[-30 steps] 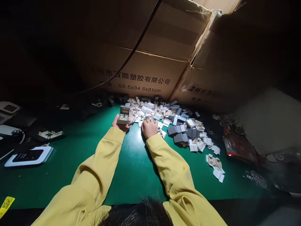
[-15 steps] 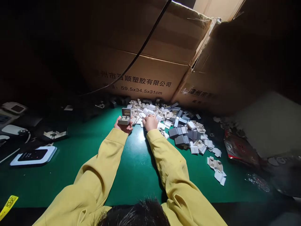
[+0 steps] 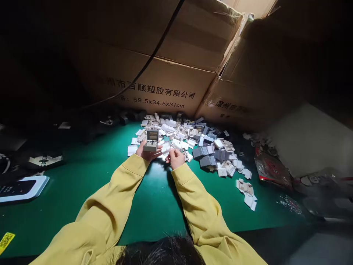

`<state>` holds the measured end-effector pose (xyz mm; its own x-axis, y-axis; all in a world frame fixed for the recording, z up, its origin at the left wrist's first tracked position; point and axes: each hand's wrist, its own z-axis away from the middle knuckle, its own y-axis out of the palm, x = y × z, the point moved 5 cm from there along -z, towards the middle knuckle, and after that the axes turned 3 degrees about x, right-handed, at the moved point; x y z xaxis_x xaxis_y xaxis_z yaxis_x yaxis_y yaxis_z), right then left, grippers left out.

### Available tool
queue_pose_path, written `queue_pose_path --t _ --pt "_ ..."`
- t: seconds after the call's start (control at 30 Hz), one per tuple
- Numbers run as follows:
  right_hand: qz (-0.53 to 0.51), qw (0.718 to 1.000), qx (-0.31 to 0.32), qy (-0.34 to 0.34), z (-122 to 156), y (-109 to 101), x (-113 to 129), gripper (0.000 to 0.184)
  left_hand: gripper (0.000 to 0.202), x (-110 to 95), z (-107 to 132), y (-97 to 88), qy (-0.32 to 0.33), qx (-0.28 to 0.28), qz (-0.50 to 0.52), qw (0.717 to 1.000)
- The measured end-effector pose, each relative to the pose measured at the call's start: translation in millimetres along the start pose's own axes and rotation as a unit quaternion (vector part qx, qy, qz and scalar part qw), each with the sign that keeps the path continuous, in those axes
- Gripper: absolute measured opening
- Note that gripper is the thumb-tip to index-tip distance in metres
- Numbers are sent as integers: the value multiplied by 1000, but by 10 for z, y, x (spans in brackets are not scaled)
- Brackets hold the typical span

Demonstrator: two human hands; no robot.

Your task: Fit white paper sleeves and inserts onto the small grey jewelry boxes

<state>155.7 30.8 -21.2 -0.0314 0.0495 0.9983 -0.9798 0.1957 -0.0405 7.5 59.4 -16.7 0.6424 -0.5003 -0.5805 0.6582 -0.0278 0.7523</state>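
Observation:
In my left hand (image 3: 148,152) I hold a small grey hinged box (image 3: 151,141). Its lid stands up and its pale insert faces me. My right hand (image 3: 176,159) is just to the right, with thumb and fingers pinched together. A white folded card piece (image 3: 166,148) shows at its fingertips, between the two hands; whether the fingers grip it I cannot tell. Behind both hands spreads a heap of white card inserts (image 3: 180,133). Several closed grey boxes (image 3: 207,161) lie along the heap's right side.
Large cardboard cartons (image 3: 154,79) wall off the back of the green table (image 3: 154,206). A dark cable (image 3: 154,51) hangs across them. To the left lies a white-rimmed device (image 3: 24,187); to the right, loose card pieces (image 3: 246,189) and a red plastic packet (image 3: 271,167).
My right hand has drawn back from the heap toward me, fingers pinched. My left hand still holds the open box, now slightly lower in view. The camera view has shifted a little.

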Motion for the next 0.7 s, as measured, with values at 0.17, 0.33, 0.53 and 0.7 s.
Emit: queue_pose_path --t 0.17,0.33,0.53,0.7 --pt "-26 999 28 8 62 -23 -61 36 47 27 -11 -36 -20 16 -25 999" --pt "33 998 48 -32 9 -59 -28 29 47 24 -102 -135 -23 -64 -42 997" --pt "118 989 38 -86 18 -87 33 24 43 2 -164 -185 15 -50 -45 998" --pt "-10 996 85 -32 3 -29 -11 37 36 40 -201 -187 23 -10 -71 997"
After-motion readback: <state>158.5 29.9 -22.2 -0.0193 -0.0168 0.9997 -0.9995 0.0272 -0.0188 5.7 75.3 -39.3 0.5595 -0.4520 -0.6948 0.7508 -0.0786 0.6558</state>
